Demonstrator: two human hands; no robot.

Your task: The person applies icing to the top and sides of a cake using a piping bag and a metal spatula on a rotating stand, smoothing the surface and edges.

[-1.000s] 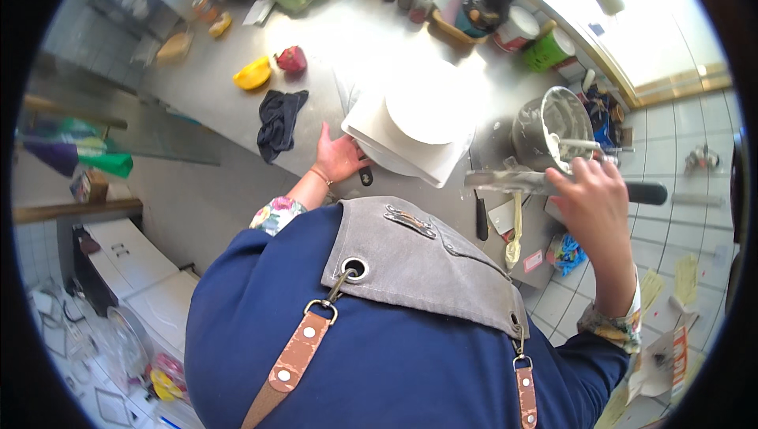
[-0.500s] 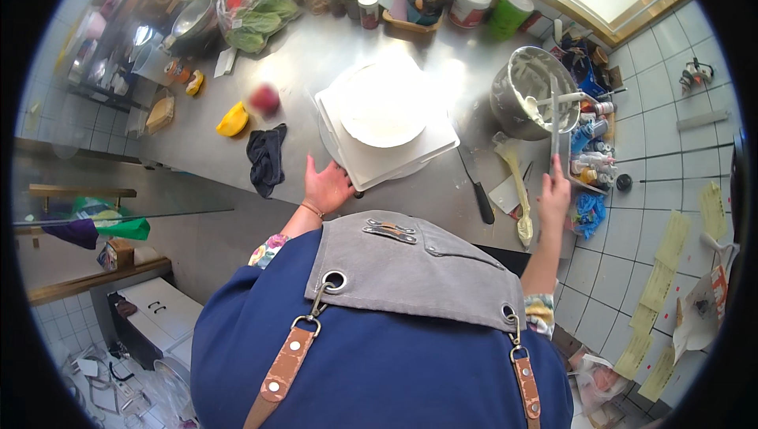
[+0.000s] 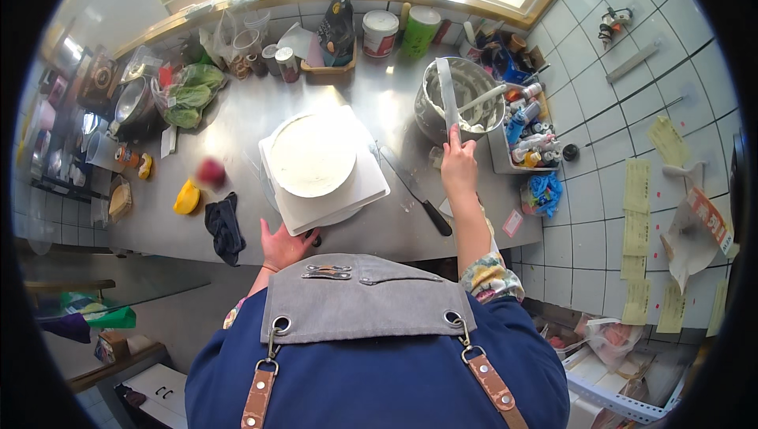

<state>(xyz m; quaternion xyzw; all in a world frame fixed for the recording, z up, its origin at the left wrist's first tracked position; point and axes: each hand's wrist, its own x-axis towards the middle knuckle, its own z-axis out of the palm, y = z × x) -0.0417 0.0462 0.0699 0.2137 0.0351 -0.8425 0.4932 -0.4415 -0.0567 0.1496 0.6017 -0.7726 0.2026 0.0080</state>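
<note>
My right hand [image 3: 459, 164] is closed around the handle of a long icing spatula [image 3: 448, 88], its blade lying over the near left rim of a grey metal bowl [image 3: 424, 113]. White cream [image 3: 477, 82] coats the inside of that bowl, and a pale-handled spatula [image 3: 483, 97] leans in it. A round, white-frosted cake [image 3: 313, 154] sits on a square white board [image 3: 368, 183], on top of a turntable [image 3: 347, 215]. Fingers spread, my left hand [image 3: 286, 246] is low at the turntable's near left edge; whether it touches the edge is unclear.
A black-handled knife [image 3: 436, 218] lies right of the cake. To the left are a dark cloth [image 3: 224, 228], a yellow fruit piece [image 3: 186, 198] and a red round fruit [image 3: 211, 172]. A bin of bottles [image 3: 527, 133] stands beside the bowl. Tubs and jars [image 3: 380, 33] line the back wall.
My right hand has moved forward to the bowl, bringing the spatula with it. The piping bag seen earlier is now out of sight near my right forearm. My left hand remains by the turntable.
</note>
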